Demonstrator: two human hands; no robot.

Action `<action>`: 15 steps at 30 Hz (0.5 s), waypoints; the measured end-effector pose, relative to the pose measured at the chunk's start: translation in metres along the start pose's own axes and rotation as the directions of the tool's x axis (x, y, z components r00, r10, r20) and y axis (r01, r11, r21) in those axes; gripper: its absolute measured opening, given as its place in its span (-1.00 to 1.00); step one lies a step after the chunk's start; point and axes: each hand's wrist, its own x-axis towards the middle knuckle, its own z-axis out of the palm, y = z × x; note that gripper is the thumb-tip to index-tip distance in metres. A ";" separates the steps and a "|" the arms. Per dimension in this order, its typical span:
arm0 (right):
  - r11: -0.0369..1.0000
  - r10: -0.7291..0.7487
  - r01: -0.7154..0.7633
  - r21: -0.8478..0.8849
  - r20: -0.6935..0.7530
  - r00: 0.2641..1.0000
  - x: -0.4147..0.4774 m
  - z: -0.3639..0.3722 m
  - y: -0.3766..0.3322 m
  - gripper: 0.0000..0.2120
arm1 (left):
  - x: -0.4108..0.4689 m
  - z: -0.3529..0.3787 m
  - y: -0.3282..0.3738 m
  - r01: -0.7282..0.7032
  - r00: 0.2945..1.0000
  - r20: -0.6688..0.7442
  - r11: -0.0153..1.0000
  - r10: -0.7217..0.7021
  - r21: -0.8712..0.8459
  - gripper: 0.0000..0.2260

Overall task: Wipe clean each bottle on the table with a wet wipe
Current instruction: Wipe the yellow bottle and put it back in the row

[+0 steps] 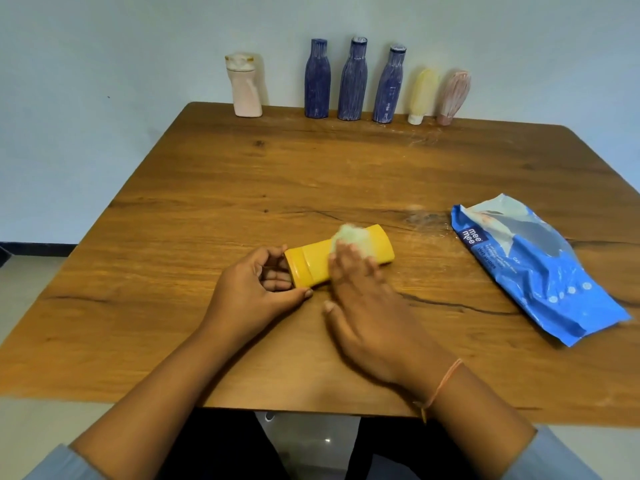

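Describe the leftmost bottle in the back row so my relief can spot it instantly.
Start at the wooden table and follow its far edge, where six bottles stand in a row. At the row's left end, set apart from the nearest blue bottle, stands the pale pink bottle. It alone is wide-bodied with a flared whitish cap.

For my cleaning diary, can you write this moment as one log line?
step: wiping | left hand: grips yellow plastic bottle, lying flat, at cap end | right hand: presses crumpled white wet wipe onto it
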 end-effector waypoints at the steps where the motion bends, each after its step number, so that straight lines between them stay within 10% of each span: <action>1: 0.997 -0.066 0.065 0.049 0.020 0.998 0.000 0.004 -0.013 -0.36 | 0.001 0.000 0.000 0.000 1.000 0.004 1.000 0.000 0.001 -0.51; 5: 0.984 -0.172 0.170 0.057 0.040 0.984 0.001 0.008 -0.023 -0.40 | 0.003 -0.002 -0.001 -0.010 1.000 0.022 1.000 0.010 0.017 -0.53; 15: 0.995 0.090 -0.090 0.032 0.018 0.996 0.011 -0.010 0.015 -0.34 | 0.004 0.000 0.002 0.004 1.000 0.010 1.000 -0.004 0.029 -0.49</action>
